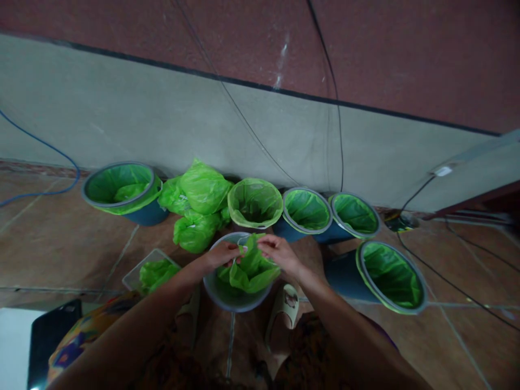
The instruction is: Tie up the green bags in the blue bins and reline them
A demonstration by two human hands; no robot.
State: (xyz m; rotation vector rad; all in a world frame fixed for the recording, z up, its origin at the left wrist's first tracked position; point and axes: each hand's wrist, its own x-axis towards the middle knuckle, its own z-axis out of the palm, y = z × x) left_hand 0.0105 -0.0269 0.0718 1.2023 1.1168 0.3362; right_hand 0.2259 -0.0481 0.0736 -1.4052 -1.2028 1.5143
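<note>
A blue-grey bin [227,299] stands on the floor between my feet. A crumpled green plastic bag [249,271] sits in its mouth. My left hand [221,254] pinches the bag's upper edge on the left. My right hand [278,253] grips the same edge on the right, fingers curled. Both hands are over the bin's far rim.
Several bins lined with green bags [306,210] stand along the wall, one [122,187] at far left and one [390,273] at right. Filled green bags [201,203] lie heaped between them. A clear tray [136,276] holds more bags. Cables [447,279] cross the tiled floor.
</note>
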